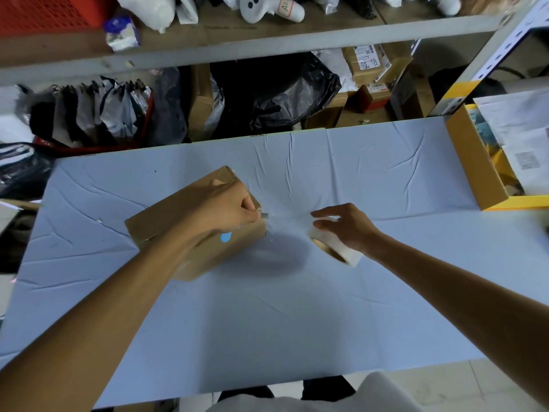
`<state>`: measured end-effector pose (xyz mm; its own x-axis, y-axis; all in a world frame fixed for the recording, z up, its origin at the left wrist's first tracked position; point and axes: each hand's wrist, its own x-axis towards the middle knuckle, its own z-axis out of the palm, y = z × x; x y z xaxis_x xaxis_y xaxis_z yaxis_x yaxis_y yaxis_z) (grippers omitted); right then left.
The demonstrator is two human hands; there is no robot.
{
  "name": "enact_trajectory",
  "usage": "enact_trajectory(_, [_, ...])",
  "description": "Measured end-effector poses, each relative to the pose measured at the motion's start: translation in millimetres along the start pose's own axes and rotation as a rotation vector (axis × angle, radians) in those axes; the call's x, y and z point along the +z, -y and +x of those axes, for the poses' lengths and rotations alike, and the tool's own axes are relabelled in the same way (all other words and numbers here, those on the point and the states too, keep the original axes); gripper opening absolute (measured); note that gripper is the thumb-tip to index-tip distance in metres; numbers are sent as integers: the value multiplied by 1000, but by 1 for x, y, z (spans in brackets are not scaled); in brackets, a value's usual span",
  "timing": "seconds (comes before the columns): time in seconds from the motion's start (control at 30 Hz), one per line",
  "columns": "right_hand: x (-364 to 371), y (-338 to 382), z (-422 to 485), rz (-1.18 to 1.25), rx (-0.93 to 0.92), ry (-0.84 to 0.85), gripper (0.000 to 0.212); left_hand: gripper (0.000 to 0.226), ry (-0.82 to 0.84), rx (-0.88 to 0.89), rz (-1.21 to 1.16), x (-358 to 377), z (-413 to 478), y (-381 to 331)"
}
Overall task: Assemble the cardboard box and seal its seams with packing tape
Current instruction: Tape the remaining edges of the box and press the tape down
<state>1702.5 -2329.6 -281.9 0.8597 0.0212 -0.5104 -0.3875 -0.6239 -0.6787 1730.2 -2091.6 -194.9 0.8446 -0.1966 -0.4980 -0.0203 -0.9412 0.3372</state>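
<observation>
Pinching the free end of the tape strip (266, 216) against the upper right edge of the cardboard box (157, 221) with the left hand (228, 209), fingers curled; box lying skewed, left of centre on the blue-covered table (267, 322), blue mark on its near face. Gripping the tape roll (338, 248) from above with the right hand (350, 230), fingers bent over its rim, near the box's right end but apart from it. Noting an open yellow-trimmed carton (475, 168) with papers inside at the table's far right edge.
</observation>
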Motion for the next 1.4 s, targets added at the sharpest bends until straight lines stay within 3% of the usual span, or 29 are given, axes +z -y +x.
enact_trajectory(0.1, [7, 0, 2, -137, 76, 31, 56, 19, 27, 31, -18, -3, 0, 6])
enact_trajectory(0.27, [30, 10, 1, -302, 69, 12, 41, 21, 52, 79, -83, -7, -6, 14])
enact_trajectory(0.53, [61, 7, -5, -495, 87, 44, 43, 20, -14, 123, -251, -3, -15, 17])
enact_trajectory(0.7, [79, -6, -13, -616, 33, 72, 38, 14, -33, 176, -195, 0, -24, 19])
enact_trajectory(0.87, [84, -11, -11, -641, -9, 87, 59, 12, -127, 255, -207, 14, -29, 19])
enact_trajectory(1.3, [86, -14, -10, -648, -8, 109, 65, 19, -13, 220, -236, 50, -21, 16])
enact_trajectory(1.4, [85, -14, -9, -610, 11, 147, 54, 21, 52, 167, -265, 77, -17, 18])
